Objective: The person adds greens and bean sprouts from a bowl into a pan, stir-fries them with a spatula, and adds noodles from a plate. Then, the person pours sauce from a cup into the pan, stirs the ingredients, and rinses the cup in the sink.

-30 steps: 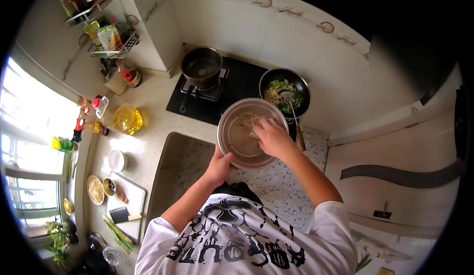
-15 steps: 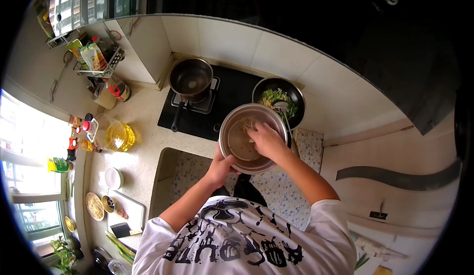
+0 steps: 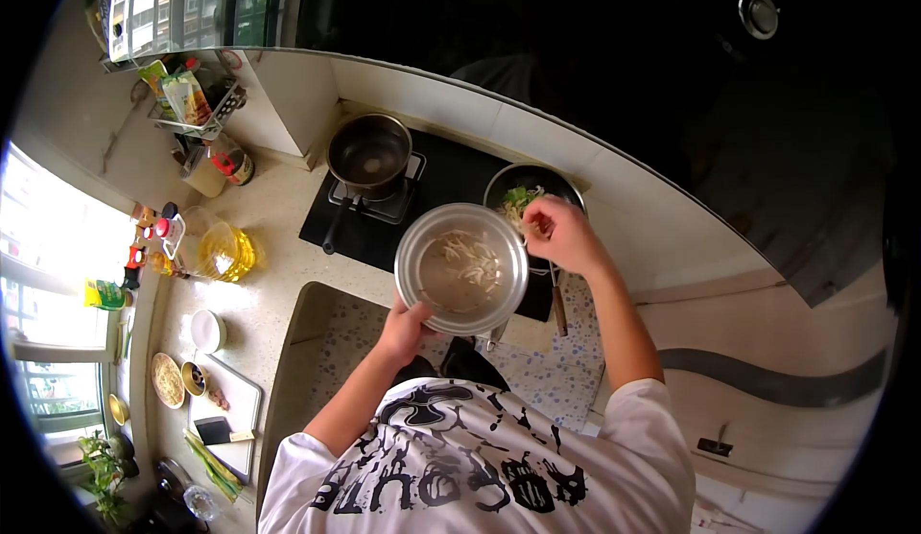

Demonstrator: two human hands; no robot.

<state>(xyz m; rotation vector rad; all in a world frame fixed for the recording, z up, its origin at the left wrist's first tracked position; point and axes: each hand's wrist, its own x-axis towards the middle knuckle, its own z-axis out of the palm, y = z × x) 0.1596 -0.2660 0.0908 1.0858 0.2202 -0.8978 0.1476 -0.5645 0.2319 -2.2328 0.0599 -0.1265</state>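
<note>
My left hand grips the near left rim of a metal bowl, thumb over the edge. Pale thin shreds lie in cloudy liquid inside it. Over the near edge of a dark wok hangs my right hand, fingers pinched together; anything between them is too small to make out. Green leaves and pale strips show in the wok, partly covered by the hand. The wok's wooden handle points toward me.
A saucepan stands on the black hob. Left of the sink are an oil jug, a white bowl, and a cutting board with a cleaver. A dark range hood overhangs the hob.
My right hand has come out of the bowl and moved right, over the wok. The bowl, still in my left hand, has shifted slightly left. The camera view has tilted.
</note>
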